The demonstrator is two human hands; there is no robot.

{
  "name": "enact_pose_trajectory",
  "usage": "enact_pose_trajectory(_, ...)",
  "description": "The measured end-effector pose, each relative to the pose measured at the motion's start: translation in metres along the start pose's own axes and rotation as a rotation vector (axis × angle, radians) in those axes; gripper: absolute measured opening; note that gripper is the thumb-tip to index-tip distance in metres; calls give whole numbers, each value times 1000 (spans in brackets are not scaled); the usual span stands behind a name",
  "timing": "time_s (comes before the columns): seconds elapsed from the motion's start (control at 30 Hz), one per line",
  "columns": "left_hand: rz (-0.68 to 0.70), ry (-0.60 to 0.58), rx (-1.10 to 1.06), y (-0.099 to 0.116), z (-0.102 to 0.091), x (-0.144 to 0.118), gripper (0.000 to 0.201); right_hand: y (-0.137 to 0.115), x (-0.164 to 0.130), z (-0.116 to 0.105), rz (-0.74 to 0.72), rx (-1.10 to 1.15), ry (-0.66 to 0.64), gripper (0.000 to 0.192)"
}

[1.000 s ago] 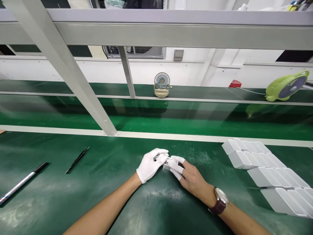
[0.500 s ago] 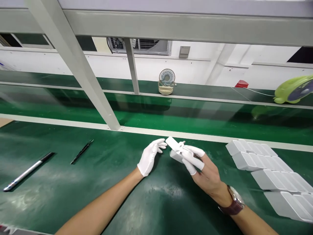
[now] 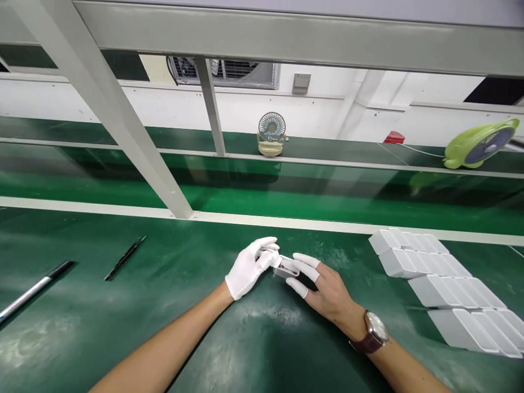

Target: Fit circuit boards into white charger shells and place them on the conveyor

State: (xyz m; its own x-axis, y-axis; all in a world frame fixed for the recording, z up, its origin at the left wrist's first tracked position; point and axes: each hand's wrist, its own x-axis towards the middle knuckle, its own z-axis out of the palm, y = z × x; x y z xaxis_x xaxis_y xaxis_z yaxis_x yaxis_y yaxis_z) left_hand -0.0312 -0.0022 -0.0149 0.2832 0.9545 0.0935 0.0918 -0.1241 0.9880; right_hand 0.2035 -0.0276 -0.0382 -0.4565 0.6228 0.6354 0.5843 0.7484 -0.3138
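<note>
My left hand (image 3: 248, 267) wears a white glove and pinches one end of a small white block-shaped part (image 3: 285, 267) low over the green table (image 3: 172, 305). My right hand (image 3: 321, 286), bare except for white finger cots and with a brown-strapped watch (image 3: 373, 333) on the wrist, grips the same part from the right. The part lies between both sets of fingertips and is mostly covered by them.
Rows of white block parts (image 3: 442, 284) lie at the right. A black tweezer-like tool (image 3: 124, 257) and a silver-black pen (image 3: 35, 290) lie at the left. A slanted grey frame post (image 3: 123, 125) meets the table ahead. A small desk fan (image 3: 271, 134) and a green fan (image 3: 478, 144) stand beyond the conveyor.
Half a second ago my right hand held the white part raised with my left fingertips just off it; now both hands have lowered it and my left hand grips it again.
</note>
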Motion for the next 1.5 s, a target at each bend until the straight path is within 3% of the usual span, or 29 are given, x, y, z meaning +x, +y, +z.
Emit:
enact_pose_trajectory(0.17, -17, -75, 246, 5, 6, 1, 85, 5, -2, -4, -51, -26, 40, 50)
enact_pose_trajectory(0.37, 5, -60, 328, 1, 11, 0, 58, 4, -3, 0, -21, -13, 7, 50)
enact_pose_trajectory(0.83, 47, -26, 236, -9, 12, -3, 53, 0, 6, 5, 99, 167, -44, 40)
enact_pose_trajectory(1.03, 178, 43, 442, -10, 15, -7, 45, -1, 8, -1, 170, 219, -29, 15)
enact_pose_trajectory(1.17, 336, 46, 531, -9, 17, -9, 51, -5, 10, -2, 158, 146, -98, 19)
enact_pose_trajectory(1.37, 356, 51, 557, -9, 17, -8, 53, -2, 12, -8, 85, 116, -29, 28)
enact_pose_trajectory(1.5, 376, 53, 557, -7, 17, -8, 50, 3, 11, -11, -28, 87, -67, 40)
